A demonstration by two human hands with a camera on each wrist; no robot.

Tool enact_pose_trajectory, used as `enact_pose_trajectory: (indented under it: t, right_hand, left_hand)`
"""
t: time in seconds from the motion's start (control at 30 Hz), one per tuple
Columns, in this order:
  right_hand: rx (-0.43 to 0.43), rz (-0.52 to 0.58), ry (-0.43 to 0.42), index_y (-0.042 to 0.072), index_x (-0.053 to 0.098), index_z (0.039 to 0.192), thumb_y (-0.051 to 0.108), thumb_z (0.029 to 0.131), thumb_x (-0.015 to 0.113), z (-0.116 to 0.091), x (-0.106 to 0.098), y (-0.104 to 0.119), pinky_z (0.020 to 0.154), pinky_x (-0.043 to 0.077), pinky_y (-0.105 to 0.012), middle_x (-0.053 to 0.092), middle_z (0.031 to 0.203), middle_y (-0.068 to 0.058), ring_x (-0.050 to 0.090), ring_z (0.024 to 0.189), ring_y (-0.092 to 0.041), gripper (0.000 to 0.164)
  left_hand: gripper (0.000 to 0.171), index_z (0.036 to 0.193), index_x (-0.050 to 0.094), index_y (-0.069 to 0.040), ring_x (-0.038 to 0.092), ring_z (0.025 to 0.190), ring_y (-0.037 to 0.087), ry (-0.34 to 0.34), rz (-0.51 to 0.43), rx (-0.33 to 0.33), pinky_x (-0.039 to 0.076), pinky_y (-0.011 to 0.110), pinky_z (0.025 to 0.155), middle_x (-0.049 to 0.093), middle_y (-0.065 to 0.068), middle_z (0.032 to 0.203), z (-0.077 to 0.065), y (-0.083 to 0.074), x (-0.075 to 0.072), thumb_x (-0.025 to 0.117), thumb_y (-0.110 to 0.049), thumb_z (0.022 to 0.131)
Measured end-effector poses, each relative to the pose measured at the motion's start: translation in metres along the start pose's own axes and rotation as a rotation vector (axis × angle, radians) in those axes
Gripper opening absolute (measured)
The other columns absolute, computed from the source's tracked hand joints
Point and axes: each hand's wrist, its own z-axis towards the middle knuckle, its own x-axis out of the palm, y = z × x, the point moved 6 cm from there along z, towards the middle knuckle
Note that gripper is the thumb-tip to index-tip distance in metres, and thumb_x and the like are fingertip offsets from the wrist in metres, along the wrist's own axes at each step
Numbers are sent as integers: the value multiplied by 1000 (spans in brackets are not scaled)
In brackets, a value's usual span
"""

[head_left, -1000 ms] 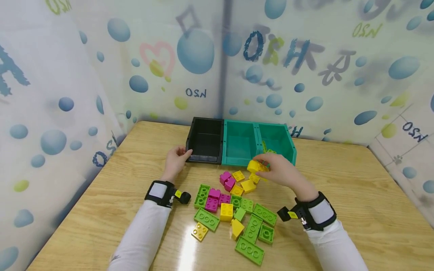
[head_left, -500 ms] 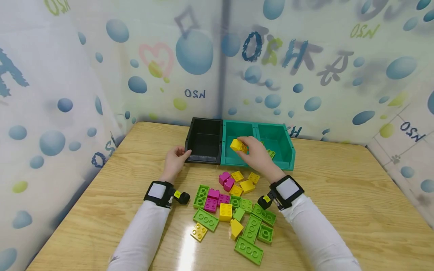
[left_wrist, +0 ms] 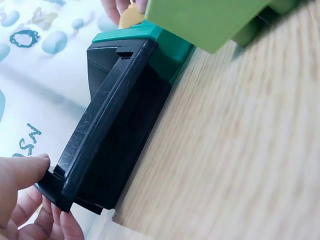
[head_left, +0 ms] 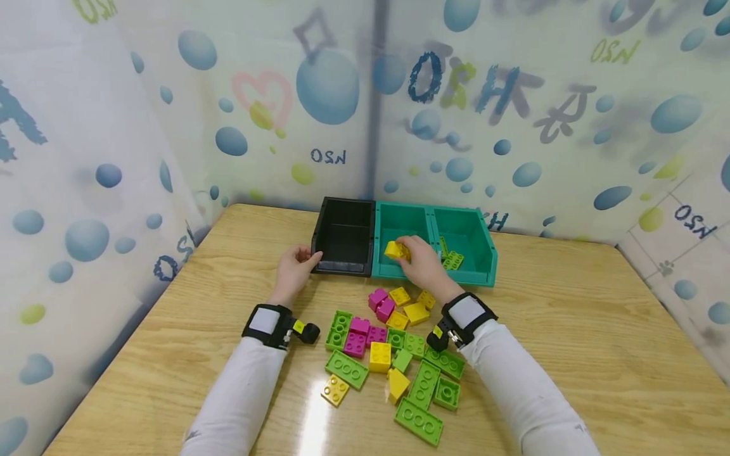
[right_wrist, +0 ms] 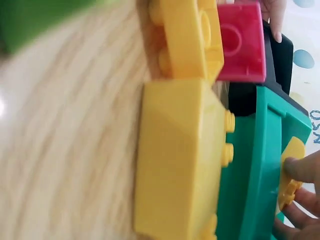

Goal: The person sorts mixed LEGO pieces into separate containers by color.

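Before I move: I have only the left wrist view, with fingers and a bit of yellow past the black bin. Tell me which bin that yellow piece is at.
Observer: The head view shows the right hand holding the yellow piece at the left teal bin, the one beside the black bin.
Operator: Now tell me what lies in the right teal bin; its inside is out of my view.
Observer: Green pieces lie in it, close to its left side.
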Motion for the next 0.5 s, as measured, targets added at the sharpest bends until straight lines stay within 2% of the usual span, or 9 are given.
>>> enact_pose_trajectory:
  t: [0.27,0.5]
  right_hand:
    - [11,-16,88,2,53,127,7,93,57,1,9,-2,96,47,-42,56,124,-17,55,107,-30,34]
    - [-6,-24,226,0,58,123,9,98,47,3,16,-2,96,47,-42,59,123,-18,56,112,-31,29]
  left_hand:
    - [24,100,56,0,47,88,20,-5,-1,-6,38,26,72,51,8,92,1,2,1,63,-21,91]
    - [24,100,56,0,47,87,20,-1,-14,7,38,25,72,51,8,92,1,1,0,63,-20,91]
